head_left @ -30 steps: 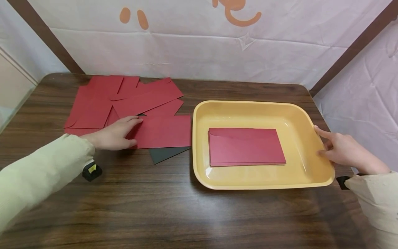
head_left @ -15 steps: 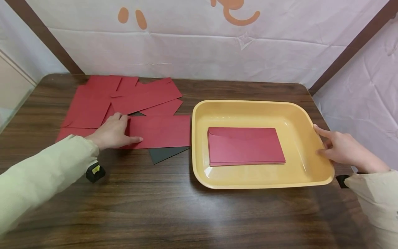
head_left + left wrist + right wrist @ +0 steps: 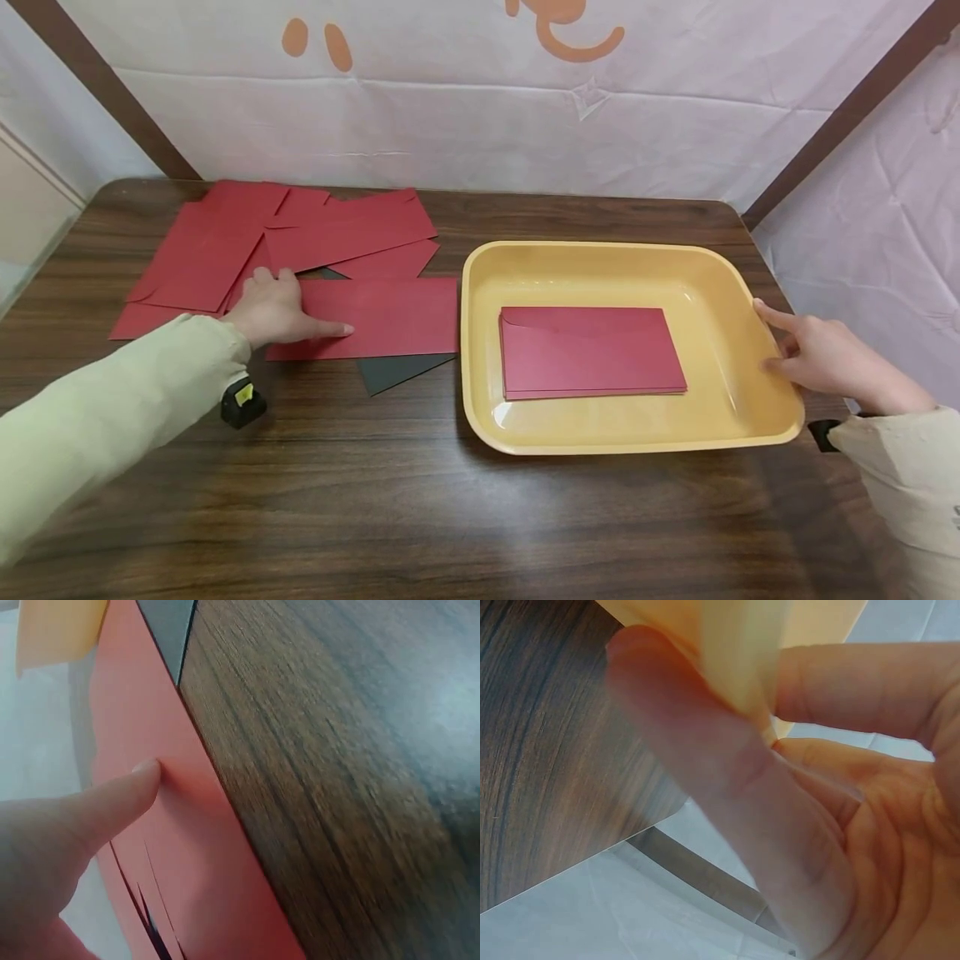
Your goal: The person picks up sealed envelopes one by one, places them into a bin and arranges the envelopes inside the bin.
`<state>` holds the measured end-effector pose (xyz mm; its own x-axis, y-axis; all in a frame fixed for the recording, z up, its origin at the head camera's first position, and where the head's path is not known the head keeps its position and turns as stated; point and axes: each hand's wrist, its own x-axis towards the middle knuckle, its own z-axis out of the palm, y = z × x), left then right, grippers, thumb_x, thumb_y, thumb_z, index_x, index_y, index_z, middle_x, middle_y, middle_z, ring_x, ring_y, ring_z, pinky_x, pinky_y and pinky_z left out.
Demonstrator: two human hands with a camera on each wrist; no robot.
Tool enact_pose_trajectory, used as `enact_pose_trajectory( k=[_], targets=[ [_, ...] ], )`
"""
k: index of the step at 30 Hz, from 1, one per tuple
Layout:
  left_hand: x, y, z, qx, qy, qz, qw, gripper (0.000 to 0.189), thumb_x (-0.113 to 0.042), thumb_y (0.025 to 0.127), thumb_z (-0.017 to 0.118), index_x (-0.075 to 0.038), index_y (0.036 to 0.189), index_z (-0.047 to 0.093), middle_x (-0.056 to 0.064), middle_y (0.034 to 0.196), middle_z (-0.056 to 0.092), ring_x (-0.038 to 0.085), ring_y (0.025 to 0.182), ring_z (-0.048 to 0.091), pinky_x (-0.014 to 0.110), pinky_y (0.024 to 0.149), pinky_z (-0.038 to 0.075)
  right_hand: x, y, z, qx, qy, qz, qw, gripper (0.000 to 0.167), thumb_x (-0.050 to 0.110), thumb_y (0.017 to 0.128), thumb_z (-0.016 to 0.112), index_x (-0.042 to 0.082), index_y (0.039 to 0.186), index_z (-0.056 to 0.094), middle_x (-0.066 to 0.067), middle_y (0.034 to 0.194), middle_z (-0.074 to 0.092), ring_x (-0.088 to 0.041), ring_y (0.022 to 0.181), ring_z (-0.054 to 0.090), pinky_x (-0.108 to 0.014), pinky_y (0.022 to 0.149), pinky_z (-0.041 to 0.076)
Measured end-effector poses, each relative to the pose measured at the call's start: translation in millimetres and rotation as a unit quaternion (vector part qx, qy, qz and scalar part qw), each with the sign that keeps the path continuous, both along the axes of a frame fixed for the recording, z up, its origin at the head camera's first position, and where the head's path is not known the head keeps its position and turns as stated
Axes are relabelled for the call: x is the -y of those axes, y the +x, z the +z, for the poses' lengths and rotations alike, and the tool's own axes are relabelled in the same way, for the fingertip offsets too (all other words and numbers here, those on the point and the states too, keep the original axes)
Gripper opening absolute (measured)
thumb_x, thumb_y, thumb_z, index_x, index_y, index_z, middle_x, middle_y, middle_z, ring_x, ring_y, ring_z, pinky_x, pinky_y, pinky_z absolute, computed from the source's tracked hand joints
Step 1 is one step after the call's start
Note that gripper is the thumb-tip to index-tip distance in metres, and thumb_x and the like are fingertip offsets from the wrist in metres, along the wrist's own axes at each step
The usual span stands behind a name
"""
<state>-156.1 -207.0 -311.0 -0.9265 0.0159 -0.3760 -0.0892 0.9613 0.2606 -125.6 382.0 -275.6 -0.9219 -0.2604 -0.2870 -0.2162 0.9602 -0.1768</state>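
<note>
In the head view my left hand (image 3: 273, 312) is over a red envelope (image 3: 390, 317) lying flat at the tray's left side. Its thumb (image 3: 127, 795) lies straight on the envelope's face, while the other fingers bend down over its left end, tips hidden. My right hand (image 3: 828, 358) grips the right wall of a yellow plastic tray (image 3: 712, 433), the wall between thumb and fingers (image 3: 705, 742). Inside the tray lies a neat stack of red envelopes (image 3: 592, 354).
Several red envelopes (image 3: 345, 229) overlap in a loose pile at the back left. A dark card or envelope (image 3: 397, 372) shows from under the near red envelope. A brown wooden table (image 3: 420, 500) carries everything. A white curtain (image 3: 465, 117) hangs behind it.
My left thumb has slid right along the envelope while the fingers shifted left. Envelopes at the pile's left have moved left, baring more of the near envelope. My right hand stays on the tray.
</note>
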Motion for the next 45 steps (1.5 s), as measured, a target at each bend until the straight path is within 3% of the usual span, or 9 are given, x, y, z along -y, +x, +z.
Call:
enact_pose_trajectory(
  k=[4,10,15,20,25,32,38,45],
  targets=[
    [-1.5,-1.7,1.6,0.013,-0.008,0.029,0.9995,0.104,-0.062,0.071,0.072,0.021,0.114,0.028,0.038,0.105,0.034,0.049,0.098,0.039,0.052,0.074,0.046,0.6,-0.9,0.3,0.002,-0.002,0.000,1.0000,0.077,0.013,0.082,0.070,-0.014,0.141,0.028,0.001,0.068,0.067,-0.011,0.054,0.052,-0.030,0.057,0.041],
    [-1.3,-5.9,8.0,0.051,-0.011,0.041,0.9978,0.123,-0.063,0.071,0.071,0.028,0.127,0.012,0.045,0.118,0.030,0.054,0.113,0.032,0.061,0.086,0.045,-0.4,-1.7,0.2,-0.004,-0.004,0.006,1.0000,0.077,0.013,0.082,0.070,-0.015,0.141,0.028,-0.001,0.069,0.069,-0.011,0.054,0.053,-0.031,0.059,0.042],
    [1.2,-6.1,7.9,0.058,0.001,0.055,0.9968,0.121,-0.065,0.069,0.072,0.026,0.123,0.013,0.042,0.114,0.033,0.051,0.109,0.035,0.058,0.082,0.046,0.1,-1.5,0.3,-0.006,-0.006,0.005,1.0000,0.077,0.012,0.082,0.071,-0.015,0.141,0.029,-0.001,0.069,0.069,-0.010,0.054,0.053,-0.029,0.057,0.042],
    [4.4,-3.5,6.9,0.051,0.024,0.075,0.9955,0.131,-0.065,0.067,0.074,0.025,0.131,0.004,0.047,0.126,0.023,0.055,0.116,0.030,0.063,0.088,0.042,0.8,-1.5,0.8,-0.004,-0.006,0.002,1.0000,0.077,0.012,0.082,0.071,-0.014,0.141,0.029,-0.001,0.069,0.069,-0.011,0.054,0.053,-0.028,0.057,0.041],
    [7.7,3.1,6.5,0.013,0.049,0.088,0.9948,0.114,-0.055,0.071,0.076,0.023,0.127,0.014,0.041,0.121,0.030,0.050,0.107,0.036,0.060,0.087,0.042,0.5,-0.7,0.7,0.001,-0.004,-0.001,1.0000,0.077,0.012,0.082,0.071,-0.014,0.141,0.028,0.000,0.069,0.068,-0.011,0.054,0.052,-0.028,0.056,0.040],
    [11.3,7.9,9.4,-0.007,0.061,0.082,0.9947,0.077,-0.034,0.084,0.068,0.018,0.118,0.024,0.031,0.096,0.047,0.041,0.085,0.051,0.042,0.067,0.046,-0.1,0.1,0.1,0.001,-0.004,-0.002,1.0000,0.078,0.012,0.082,0.070,-0.014,0.141,0.028,-0.001,0.070,0.069,-0.011,0.055,0.054,-0.029,0.057,0.041],
    [16.0,9.8,11.3,-0.007,0.106,0.084,0.9909,0.068,-0.020,0.088,0.056,0.022,0.126,0.017,0.037,0.111,0.041,0.044,0.097,0.045,0.048,0.077,0.046,0.0,0.8,-0.4,0.002,-0.008,-0.002,1.0000,0.077,0.012,0.082,0.070,-0.014,0.141,0.028,0.000,0.069,0.068,-0.011,0.054,0.054,-0.028,0.057,0.041],
    [18.5,14.3,13.5,-0.041,0.183,0.132,0.9735,0.059,-0.009,0.087,0.032,0.020,0.136,0.016,0.034,0.119,0.035,0.039,0.100,0.037,0.041,0.079,0.038,0.0,0.3,-0.1,0.000,-0.008,-0.003,1.0000,0.078,0.012,0.082,0.070,-0.014,0.141,0.028,0.001,0.068,0.068,-0.011,0.054,0.053,-0.028,0.056,0.039]
  ],
)
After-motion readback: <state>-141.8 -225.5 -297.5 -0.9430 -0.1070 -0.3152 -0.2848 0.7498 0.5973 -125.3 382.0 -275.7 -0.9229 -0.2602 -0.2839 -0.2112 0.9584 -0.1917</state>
